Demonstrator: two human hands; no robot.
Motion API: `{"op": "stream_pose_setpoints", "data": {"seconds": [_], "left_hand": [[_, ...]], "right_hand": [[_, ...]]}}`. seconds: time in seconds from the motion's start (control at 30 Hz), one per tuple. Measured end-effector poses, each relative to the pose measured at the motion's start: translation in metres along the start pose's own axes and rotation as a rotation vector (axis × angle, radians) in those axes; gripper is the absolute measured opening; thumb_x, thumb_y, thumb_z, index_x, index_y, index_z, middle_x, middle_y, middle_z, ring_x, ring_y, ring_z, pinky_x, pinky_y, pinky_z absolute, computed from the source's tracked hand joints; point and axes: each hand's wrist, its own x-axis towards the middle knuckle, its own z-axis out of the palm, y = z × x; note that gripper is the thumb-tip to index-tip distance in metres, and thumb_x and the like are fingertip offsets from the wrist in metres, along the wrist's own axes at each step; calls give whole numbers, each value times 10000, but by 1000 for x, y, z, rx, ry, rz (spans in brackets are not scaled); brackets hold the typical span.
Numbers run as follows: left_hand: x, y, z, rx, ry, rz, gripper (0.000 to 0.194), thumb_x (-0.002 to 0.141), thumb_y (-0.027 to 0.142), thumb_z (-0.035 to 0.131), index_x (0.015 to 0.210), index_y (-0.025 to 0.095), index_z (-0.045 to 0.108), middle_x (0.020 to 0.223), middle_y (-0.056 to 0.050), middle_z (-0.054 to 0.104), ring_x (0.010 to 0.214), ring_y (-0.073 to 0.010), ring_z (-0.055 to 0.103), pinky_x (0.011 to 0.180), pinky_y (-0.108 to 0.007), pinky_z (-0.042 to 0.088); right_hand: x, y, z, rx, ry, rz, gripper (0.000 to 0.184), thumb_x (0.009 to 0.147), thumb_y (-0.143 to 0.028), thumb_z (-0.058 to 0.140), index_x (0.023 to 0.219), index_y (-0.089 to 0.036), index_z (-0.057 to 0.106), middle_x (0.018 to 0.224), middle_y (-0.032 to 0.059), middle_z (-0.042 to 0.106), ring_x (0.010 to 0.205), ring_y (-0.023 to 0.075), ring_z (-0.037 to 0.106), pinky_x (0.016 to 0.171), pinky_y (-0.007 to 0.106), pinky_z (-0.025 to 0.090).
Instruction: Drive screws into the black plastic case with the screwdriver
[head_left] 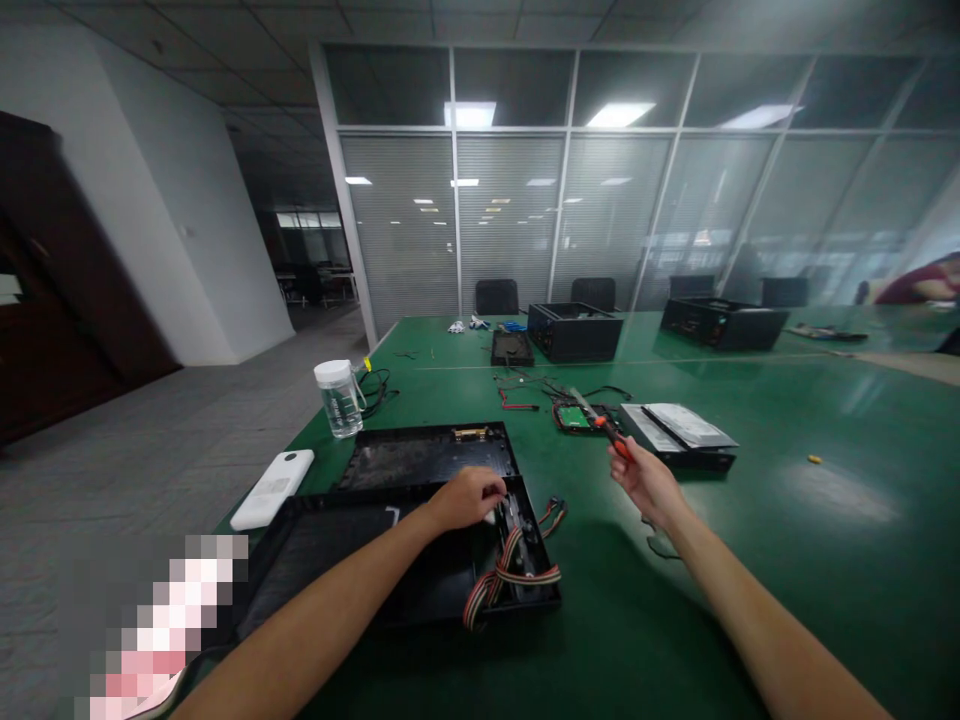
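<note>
My left hand (469, 497) is curled with its fingers closed on a small pale part at the far edge of an open black computer case (360, 570) that lies flat on the green table (750, 560). A bundle of striped ribbon cables (502, 580) trails out of the case's right side. My right hand (646, 482) is raised above the table to the right and grips a screwdriver (609, 430) with a red-orange handle, its shaft pointing up and left. A black cover panel (427, 455) lies just behind the case.
A white oblong device (272, 488) and a clear lidded jar (340, 398) stand at the table's left edge. A green circuit board (574, 417), a drive unit (679, 432), loose cables and two more black cases (574, 330) (724, 322) lie farther back. Glass partition behind.
</note>
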Motion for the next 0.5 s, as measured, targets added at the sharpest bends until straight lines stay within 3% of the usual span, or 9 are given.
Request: {"op": "stream_pose_setpoints", "data": {"seconds": [0.07,0.17,0.23,0.3,0.4,0.5], "left_hand": [[1,0,-16,-130,-119,-87,115,768,195,562,815,125,641,732,-25,628,667,-117,570,639,-207,433],[-2,-8,-38,-334,-452,-260,125,726,214,596,796,122,643,662,-13,630,588,-112,582,557,-198,435],[-7,-17,-46,-387,-674,-396,125,678,229,640,743,123,632,633,-10,631,537,-115,583,512,-203,435],[-11,-26,-49,-354,-816,-534,170,628,265,690,682,127,606,607,-10,630,501,-124,581,480,-215,436],[-13,-31,-52,-227,-865,-637,275,591,345,733,635,134,562,545,-8,611,448,-130,560,435,-217,417],[-10,-27,-65,-140,-749,-580,367,668,478,660,621,135,540,510,-10,585,399,-115,521,414,-209,384]], "right_hand": [[3,4,-2,83,-1,-9,294,694,-367,662,929,-220,564,801,-5,570,597,98,524,506,221,447],[-2,11,8,33,-84,-86,254,661,-326,703,796,-219,517,715,-38,515,574,88,495,504,214,420],[-10,14,20,-110,-111,-200,256,730,-368,640,677,-205,451,594,-57,439,495,78,420,465,209,362],[-22,12,34,-323,-111,-347,325,829,-410,506,604,-197,408,531,-54,385,472,84,376,464,220,329],[-53,-3,59,-676,-265,-560,406,900,-407,353,571,-183,435,577,-7,457,549,107,438,543,245,356],[-99,-18,85,-1091,-735,-639,304,888,-383,389,753,-176,565,721,30,576,665,130,529,617,251,379]]}}
